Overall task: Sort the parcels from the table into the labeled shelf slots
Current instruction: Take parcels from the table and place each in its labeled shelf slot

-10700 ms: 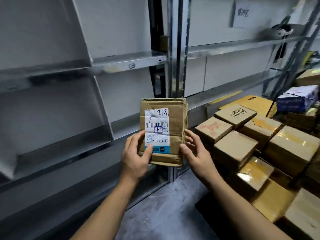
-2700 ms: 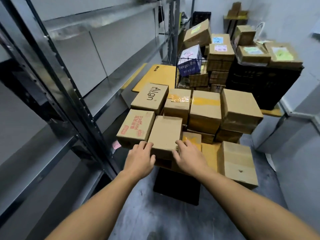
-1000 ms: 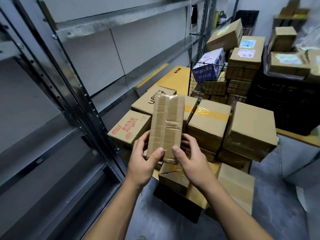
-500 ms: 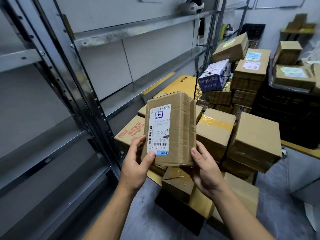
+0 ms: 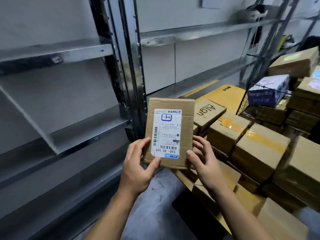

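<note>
On your far left stands the grey metal shelving unit (image 5: 69, 54), its slots bare in this view; no slot labels are legible here, so find one before you commit. Your left hand (image 5: 138, 168) has its grip closed on the lower left edge of the flat brown cardboard parcel (image 5: 170, 132), thumb pressed just under the white shipping label (image 5: 167, 134). The parcel is upright, in the air between the shelf post and the pile. The label reads upside down to you, so turn the box to read it rather than guessing. Your right hand (image 5: 205, 163) grips the lower right edge, fingers wrapped behind. Keep both thumbs off the barcode. To the right, the pile of brown cardboard boxes (image 5: 256, 144) covers the desk; keep your elbow clear of it as you swing left.
</note>
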### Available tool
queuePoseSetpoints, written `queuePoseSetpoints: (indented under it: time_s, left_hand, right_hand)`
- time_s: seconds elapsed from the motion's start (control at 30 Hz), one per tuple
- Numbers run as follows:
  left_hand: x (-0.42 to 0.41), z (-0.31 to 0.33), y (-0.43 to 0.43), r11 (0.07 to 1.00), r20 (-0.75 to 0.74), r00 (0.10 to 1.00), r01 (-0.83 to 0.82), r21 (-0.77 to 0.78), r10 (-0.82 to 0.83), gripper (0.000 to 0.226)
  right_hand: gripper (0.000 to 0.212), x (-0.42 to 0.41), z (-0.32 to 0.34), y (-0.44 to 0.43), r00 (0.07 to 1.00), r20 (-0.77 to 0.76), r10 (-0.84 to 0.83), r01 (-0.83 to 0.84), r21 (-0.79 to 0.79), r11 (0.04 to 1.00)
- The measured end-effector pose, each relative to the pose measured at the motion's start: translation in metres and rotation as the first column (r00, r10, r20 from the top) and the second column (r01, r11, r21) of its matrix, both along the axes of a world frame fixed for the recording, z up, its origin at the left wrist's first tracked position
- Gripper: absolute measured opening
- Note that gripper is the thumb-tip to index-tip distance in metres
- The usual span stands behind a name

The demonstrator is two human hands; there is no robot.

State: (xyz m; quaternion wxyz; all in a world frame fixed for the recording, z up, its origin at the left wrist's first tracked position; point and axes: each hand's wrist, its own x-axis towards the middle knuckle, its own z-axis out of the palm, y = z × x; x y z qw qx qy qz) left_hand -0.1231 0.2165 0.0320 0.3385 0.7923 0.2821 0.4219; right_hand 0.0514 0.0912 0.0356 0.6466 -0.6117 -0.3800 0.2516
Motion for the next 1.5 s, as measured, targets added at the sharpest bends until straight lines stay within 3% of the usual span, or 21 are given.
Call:
queuePoseSetpoints:
  time_s: [0.1,0.3,0.6,0.87,1.03,1.13,1.27,1.5]
  left_hand:
    - [-0.031,0.007,0.016,0.995,-0.013,0.996,-0.082,0.048,0.083,0.061]
    - [-0.117,0.023,0.044,0.955,-0.021,0.962,-0.266,0.127,0.271,0.059]
    - [-0.329,0.051,0.071,0.826,-0.026,0.843,-0.519,0.22,0.537,0.054]
    - [-0.542,0.064,0.045,0.556,-0.084,0.552,-0.799,0.228,0.829,0.047]
    - [-0.649,0.07,0.013,0.387,-0.267,0.315,-0.878,0.283,0.911,0.049]
    - [-0.7,0.078,-0.003,0.304,-0.458,0.114,-0.879,0.368,0.882,0.054]
    - [-0.766,0.09,-0.015,0.25,-0.585,-0.08,-0.851,0.461,0.807,0.056]
    - [-0.877,0.113,0.0,0.211,-0.627,-0.219,-0.817,0.536,0.747,0.056]
  right_hand:
    - [0.057,-0.024,0.009,0.033,0.995,0.056,0.08,-0.082,0.036,0.996]
    - [0.061,-0.101,0.021,0.101,0.977,0.054,0.207,-0.211,0.082,0.974]
    - [0.055,-0.295,0.042,0.187,0.903,0.063,0.424,-0.428,0.187,0.884]
    - [0.056,-0.486,0.057,0.233,0.762,0.011,0.648,-0.63,0.247,0.736]
    - [0.058,-0.593,0.064,0.247,0.63,0.027,0.777,-0.755,0.255,0.604]
    - [0.057,-0.65,0.069,0.251,0.548,0.046,0.835,-0.813,0.265,0.519]
    - [0.056,-0.727,0.08,0.257,0.464,0.079,0.882,-0.859,0.284,0.426]
    - [0.058,-0.853,0.108,0.285,0.406,0.158,0.9,-0.88,0.333,0.339]
